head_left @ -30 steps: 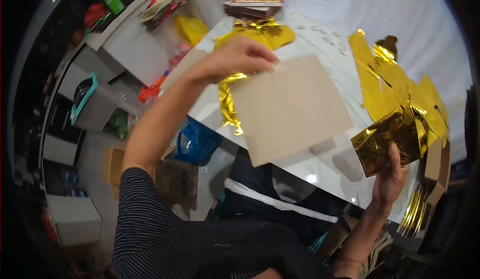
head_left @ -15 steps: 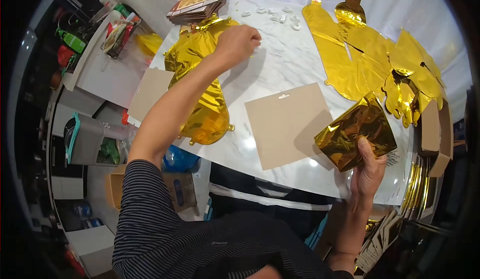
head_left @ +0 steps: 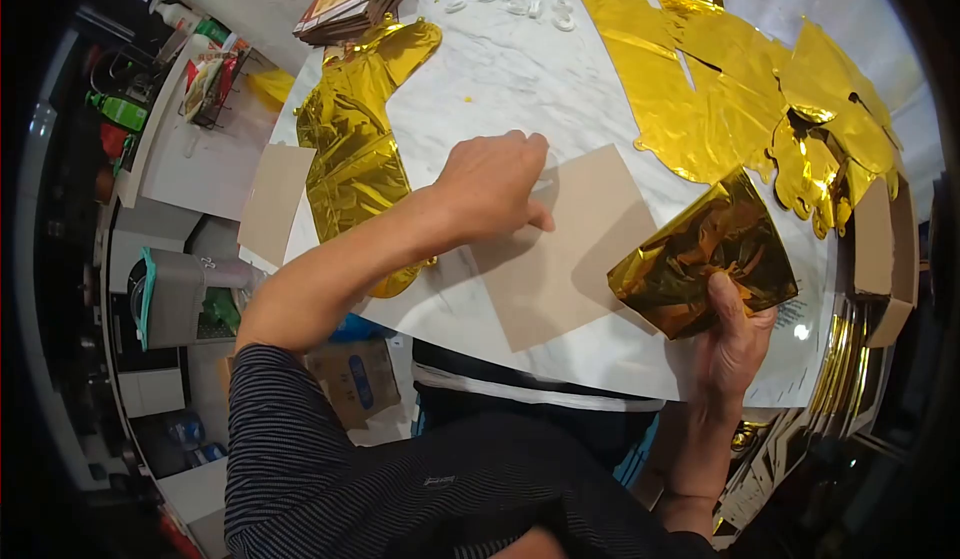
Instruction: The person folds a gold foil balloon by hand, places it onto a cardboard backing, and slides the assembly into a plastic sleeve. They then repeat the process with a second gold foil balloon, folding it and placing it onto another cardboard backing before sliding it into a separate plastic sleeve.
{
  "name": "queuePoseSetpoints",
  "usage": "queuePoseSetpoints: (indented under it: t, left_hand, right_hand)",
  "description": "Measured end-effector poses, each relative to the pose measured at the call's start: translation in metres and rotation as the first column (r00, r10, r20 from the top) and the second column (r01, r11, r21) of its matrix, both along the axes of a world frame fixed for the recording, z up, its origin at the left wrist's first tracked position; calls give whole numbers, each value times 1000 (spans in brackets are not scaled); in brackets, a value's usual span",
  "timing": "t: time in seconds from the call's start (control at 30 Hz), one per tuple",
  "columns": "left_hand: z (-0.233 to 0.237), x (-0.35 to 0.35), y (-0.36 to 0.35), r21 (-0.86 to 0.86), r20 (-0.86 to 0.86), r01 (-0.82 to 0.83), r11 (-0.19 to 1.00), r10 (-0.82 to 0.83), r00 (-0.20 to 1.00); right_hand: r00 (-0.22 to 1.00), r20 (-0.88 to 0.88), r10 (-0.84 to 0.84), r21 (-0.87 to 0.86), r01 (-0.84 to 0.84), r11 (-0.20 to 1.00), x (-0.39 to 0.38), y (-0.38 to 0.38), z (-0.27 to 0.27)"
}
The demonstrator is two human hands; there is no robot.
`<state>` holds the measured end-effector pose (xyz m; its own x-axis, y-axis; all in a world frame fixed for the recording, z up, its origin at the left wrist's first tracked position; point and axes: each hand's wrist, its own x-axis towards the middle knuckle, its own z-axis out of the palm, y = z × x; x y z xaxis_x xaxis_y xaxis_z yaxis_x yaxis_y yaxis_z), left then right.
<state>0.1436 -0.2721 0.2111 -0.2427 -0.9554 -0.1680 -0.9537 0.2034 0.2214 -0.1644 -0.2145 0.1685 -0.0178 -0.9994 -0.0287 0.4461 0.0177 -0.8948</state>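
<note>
My left hand (head_left: 495,187) rests with its fingers on the upper left corner of a tan cardboard sheet (head_left: 575,259) that lies flat on the white marble table (head_left: 510,69). My right hand (head_left: 738,334) grips a folded gold foil balloon (head_left: 705,254) from below, just right of the cardboard and over the table's near edge. A flat gold foil balloon (head_left: 350,149) lies to the left of my left arm.
Several flat gold foil balloons (head_left: 740,79) are spread over the table's far right. A stack of brown printed cards (head_left: 350,1) and small white pieces (head_left: 515,1) sit at the far edge. Another tan card (head_left: 272,199) overhangs the left edge. Boxes (head_left: 885,259) stand at the right.
My left hand has come back from the far gold balloon to the cardboard sheet's corner. The folded balloon in my right hand stays about where it was.
</note>
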Motion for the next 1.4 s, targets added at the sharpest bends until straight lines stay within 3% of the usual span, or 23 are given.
queuePoseSetpoints:
  t: [0.07,0.2,0.3,0.47,0.57,0.7,0.77,0.97,1.03,1.1,1.17,1.23,1.3,1.4]
  left_hand:
    - [-2,1,5,-13,-90,-104,994,103,991]
    - [5,-1,15,47,-88,-135,990,139,986]
    - [-4,-1,25,-75,-99,-116,990,109,989]
    - [-6,-1,34,-37,-283,-203,979,184,941]
    - [1,3,37,61,-431,-173,983,182,883]
    - [26,10,40,-42,-516,-77,996,45,855]
    - [45,13,39,141,-578,-80,987,147,803]
    - [11,31,-10,153,-438,-51,987,114,892]
    - [2,26,-23,21,-138,-122,992,123,983]
    - [1,21,-40,-29,-106,-156,987,152,983]
    - [-11,28,-71,-408,-107,-89,908,49,993]
    - [-18,27,-109,-487,-59,-67,871,44,997]
    - [-35,30,-145,-698,-1,19,716,-28,1000]
    - [-40,24,-176,-617,99,8,787,67,993]
  right_hand:
    - [1000,-16,15,-8,-15,1000,2,0,0]
    - [993,-112,22,-32,-25,999,1,-1,0]
    - [994,-103,19,-23,-21,1000,2,0,1]
    - [997,-75,30,-3,-31,1000,6,1,5]
    - [999,-30,12,39,-10,999,5,2,0]
    - [999,33,-28,-32,29,999,-2,-1,-2]
    - [998,51,-29,-44,31,999,-3,-1,-3]
    - [999,-20,-34,-103,32,994,1,-2,1]
    - [999,-47,-17,-103,12,995,-2,0,4]
    - [1000,7,-12,-65,12,998,-2,0,1]
    - [999,10,-35,-49,35,998,3,1,7]
    - [997,-78,5,-43,-9,999,-1,2,3]
    - [994,-112,-17,-20,15,1000,2,2,4]
    - [998,-57,-42,-28,40,999,3,2,3]
